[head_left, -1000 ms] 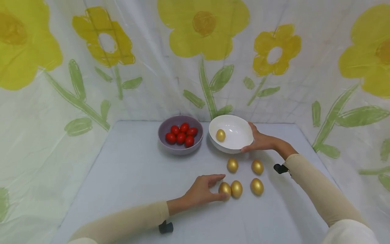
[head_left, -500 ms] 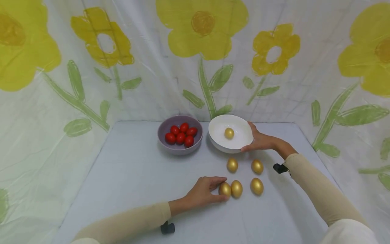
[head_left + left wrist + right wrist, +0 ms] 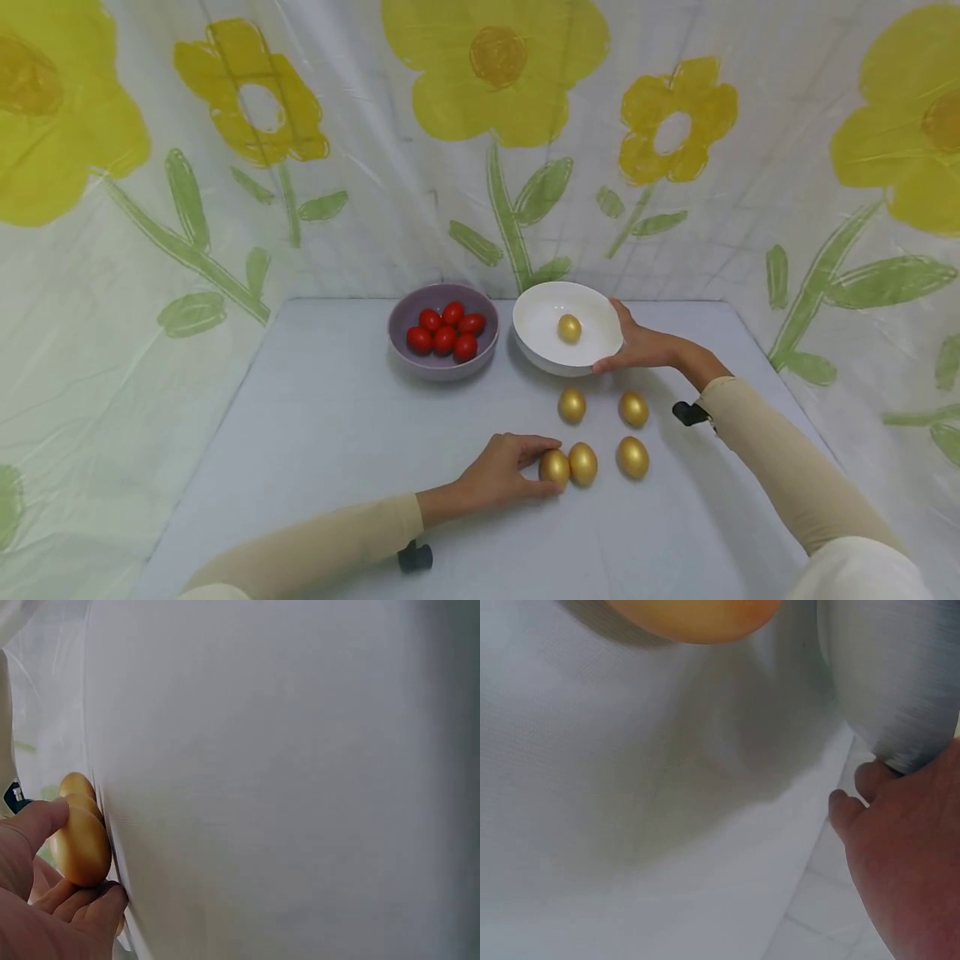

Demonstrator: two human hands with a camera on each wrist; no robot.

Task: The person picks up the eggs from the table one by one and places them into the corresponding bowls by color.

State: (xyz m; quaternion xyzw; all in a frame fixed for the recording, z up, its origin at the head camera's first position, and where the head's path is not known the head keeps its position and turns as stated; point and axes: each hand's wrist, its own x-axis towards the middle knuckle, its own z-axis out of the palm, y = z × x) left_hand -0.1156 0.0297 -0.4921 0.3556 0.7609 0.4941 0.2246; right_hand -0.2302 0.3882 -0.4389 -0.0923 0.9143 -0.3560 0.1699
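Note:
My left hand pinches a golden egg on the table, its thumb at the near end and its fingers at the far end. In the left wrist view the thumb lies on the egg and the fingers curl under its other end. Another golden egg sits right against the held one. My right hand holds the right side of a white bowl, thumb at the near rim. Inside that bowl lies one golden egg. The right wrist view shows the bowl's outer wall beside the hand.
More golden eggs lie in front of the white bowl: one close to it, two farther right. A purple bowl with several red eggs stands just left of the white one. Behind the table hangs a flowered curtain.
The left thumb and fingers have closed in on the golden egg. Inside the white bowl the egg has rolled right from the left side. My right hand stays at the bowl.

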